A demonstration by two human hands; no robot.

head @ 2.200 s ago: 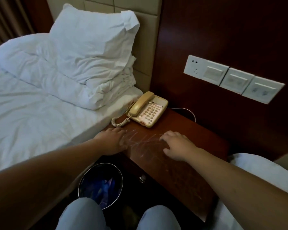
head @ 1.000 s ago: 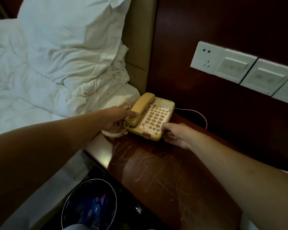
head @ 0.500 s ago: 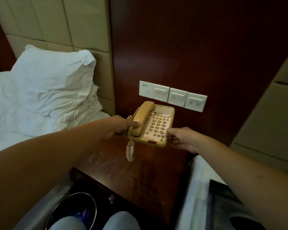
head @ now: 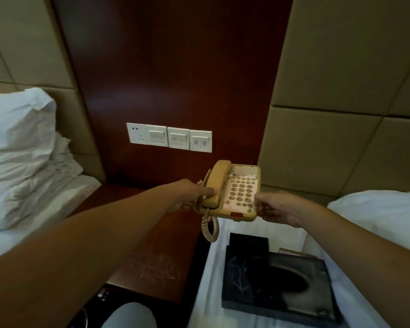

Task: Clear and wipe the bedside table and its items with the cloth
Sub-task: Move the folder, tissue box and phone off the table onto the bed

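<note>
Since the whole point is to get the bedside table bare enough to wipe, the beige telephone is up in the air, carried flat between both hands out over the right edge of the table, above the white bedding on the right. The left hand grips the left side, thumb pressing down on the handset, which I'd guess is to stop it sliding off its cradle. The right hand pinches the near right corner of the base, thumb on top by the keypad. The coiled cord dangles in a loop under the near edge, so that could snag. The phone is hard, glossy plastic, a boxy wedge with rows of round buttons and a small red tab at the near edge. The tabletop is dark reddish wood, glossy but badly scuffed with pale scratches near the front. On the bedding, near right, sits a black tray with a marbled look and a rounded cutout, probably already moved off. There's a wrinkled white pillow far left and a white switch panel on the wood wall. No cloth is in sight, so wiping looks not yet started.
</note>
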